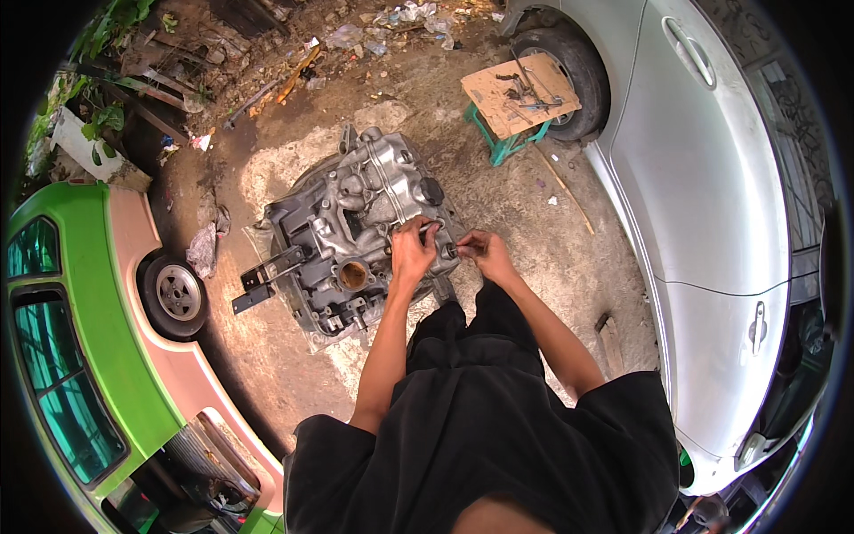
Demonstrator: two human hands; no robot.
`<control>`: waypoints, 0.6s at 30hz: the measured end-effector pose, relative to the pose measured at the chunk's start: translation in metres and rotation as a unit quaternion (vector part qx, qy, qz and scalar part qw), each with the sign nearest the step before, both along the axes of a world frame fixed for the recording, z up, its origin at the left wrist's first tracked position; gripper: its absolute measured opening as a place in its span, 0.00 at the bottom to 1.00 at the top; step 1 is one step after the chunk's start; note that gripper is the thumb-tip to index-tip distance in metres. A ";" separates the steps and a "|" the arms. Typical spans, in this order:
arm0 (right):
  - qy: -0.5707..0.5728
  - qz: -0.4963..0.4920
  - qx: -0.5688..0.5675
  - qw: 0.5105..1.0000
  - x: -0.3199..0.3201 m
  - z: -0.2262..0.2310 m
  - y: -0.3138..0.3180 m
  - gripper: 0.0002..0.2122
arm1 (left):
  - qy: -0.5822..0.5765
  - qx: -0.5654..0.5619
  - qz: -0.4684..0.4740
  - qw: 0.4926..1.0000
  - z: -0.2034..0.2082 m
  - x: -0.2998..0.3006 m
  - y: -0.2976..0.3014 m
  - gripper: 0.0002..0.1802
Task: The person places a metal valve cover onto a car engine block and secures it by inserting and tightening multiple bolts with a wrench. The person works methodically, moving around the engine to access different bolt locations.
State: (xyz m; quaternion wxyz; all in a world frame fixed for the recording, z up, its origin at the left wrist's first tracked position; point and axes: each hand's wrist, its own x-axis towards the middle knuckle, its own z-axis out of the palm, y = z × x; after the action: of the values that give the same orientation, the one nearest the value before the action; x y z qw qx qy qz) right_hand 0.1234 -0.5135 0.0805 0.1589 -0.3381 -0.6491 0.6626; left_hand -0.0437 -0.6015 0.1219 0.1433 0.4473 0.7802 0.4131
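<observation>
A grey metal car engine (369, 200) lies on the ground in front of me, with a round dark cap (431, 190) on its cover and a brown-stained round opening (353, 274) on the near side. My left hand (414, 252) is closed, fingers bent together over the cover's near right part; whatever they grip is too small to name. Just to its right, my right hand (488, 254) pinches with thumb and fingertips at the engine's right edge, beside a small dark fitting (451, 251). What lies in that pinch cannot be made out.
A green stool (503, 144) carries a wooden board (487, 87) with metal tools, close to the wheel of a silver car (703, 187) on the right. At left stands a green and pink van (142, 329). Litter (414, 16) and a thin stick (569, 191) lie on the ground.
</observation>
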 end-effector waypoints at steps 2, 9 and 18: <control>-0.035 0.000 0.052 0.998 -0.001 0.004 -0.002 0.04 | -0.003 -0.001 0.003 1.000 -0.001 0.000 0.000 0.07; -0.103 -0.004 0.206 0.973 -0.010 0.017 -0.011 0.06 | -0.012 0.009 0.001 1.000 0.001 -0.001 0.000 0.06; 0.009 0.001 0.073 0.997 -0.001 0.001 -0.007 0.06 | -0.020 0.004 0.005 1.000 0.000 -0.001 0.000 0.07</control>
State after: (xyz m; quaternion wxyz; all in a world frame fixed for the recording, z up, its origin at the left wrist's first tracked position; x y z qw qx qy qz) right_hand 0.1219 -0.5206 0.0816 0.1884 -0.3192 -0.6944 0.6168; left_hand -0.0445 -0.6012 0.1221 0.1552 0.4359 0.7777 0.4256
